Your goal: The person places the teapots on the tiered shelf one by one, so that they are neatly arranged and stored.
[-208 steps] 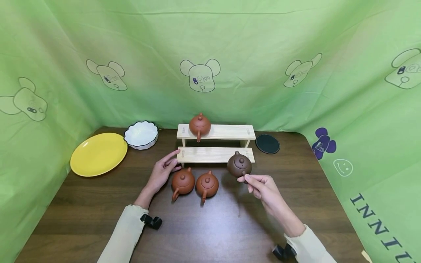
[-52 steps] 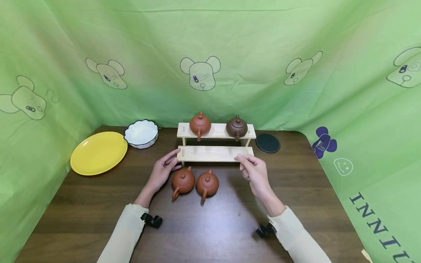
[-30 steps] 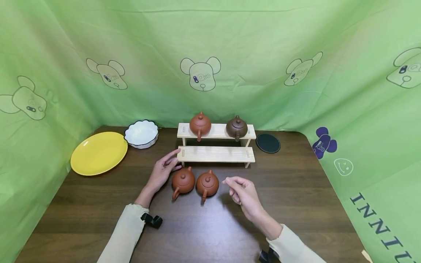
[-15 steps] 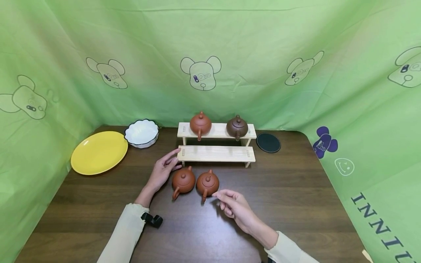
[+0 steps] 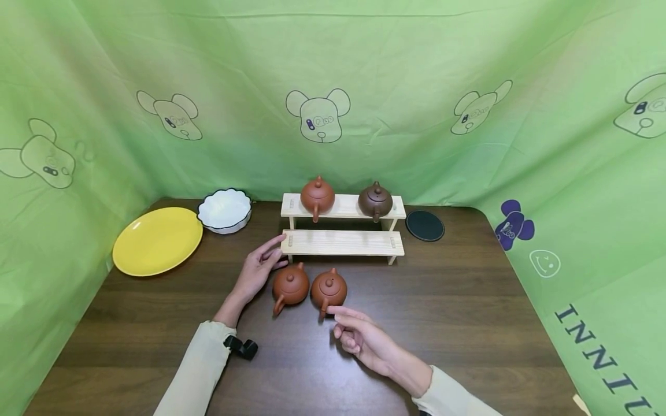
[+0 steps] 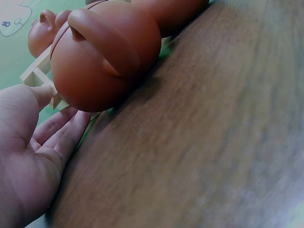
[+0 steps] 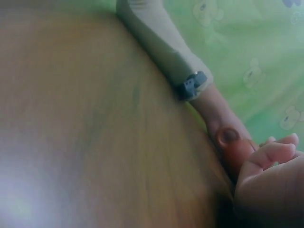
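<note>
The wooden stand [image 5: 340, 243] is touched by the left hand [image 5: 255, 274], fingers spread, and a teapot [image 5: 329, 287] is reached by the right hand [image 5: 368, 344], fingers half-bent, nothing gripped by either.

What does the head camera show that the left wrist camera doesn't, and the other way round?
Only the head view: the yellow plate, the white scalloped bowl, the round black mat and the right hand.

Only the left wrist view: the palm side of the left hand, which the head view shows from its back.

Both: that hand, the reddish-brown teapot beside it, part of the wooden stand, the table and the green cloth.
</note>
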Demonstrator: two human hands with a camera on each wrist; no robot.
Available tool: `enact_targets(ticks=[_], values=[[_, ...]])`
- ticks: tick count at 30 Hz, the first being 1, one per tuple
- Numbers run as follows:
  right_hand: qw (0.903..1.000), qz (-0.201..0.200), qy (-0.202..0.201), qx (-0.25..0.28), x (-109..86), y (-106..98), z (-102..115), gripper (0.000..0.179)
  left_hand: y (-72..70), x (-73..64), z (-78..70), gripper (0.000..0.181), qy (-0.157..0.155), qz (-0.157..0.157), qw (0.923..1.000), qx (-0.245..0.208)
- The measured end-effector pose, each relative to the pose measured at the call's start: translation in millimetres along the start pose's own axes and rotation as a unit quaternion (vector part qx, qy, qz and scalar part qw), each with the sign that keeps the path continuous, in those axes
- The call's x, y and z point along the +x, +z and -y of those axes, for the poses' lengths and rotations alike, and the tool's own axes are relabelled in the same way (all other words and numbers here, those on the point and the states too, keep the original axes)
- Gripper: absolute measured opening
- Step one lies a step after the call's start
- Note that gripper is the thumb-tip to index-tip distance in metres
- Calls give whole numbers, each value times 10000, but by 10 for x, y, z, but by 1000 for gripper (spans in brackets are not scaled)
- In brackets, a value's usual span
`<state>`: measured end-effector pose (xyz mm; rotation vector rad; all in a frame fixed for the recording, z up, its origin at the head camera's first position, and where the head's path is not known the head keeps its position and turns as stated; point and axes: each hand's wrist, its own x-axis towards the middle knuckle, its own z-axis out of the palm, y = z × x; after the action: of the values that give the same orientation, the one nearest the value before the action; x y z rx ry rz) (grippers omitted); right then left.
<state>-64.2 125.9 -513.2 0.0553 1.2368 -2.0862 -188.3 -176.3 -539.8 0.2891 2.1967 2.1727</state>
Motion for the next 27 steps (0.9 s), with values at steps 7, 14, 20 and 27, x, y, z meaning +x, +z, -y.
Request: enact_targets(ticks=[7,14,20,27], values=[[9998,33,1,197,32,41,-51,34,-1,0,-1,46,-35,-20,10000,-14],[9996,72,-278,-68,44,58,-73,25,-8,-8,-4,46,-101,-37,9999,128],[9964,-301,-652,-442,49,57,-88,23,-3,-8,-7,46,-66,-7,9999,136],[9919,-897,-776,-456,65,43,-73,19,2,-8,-16,47,-161,-14,9998,115]])
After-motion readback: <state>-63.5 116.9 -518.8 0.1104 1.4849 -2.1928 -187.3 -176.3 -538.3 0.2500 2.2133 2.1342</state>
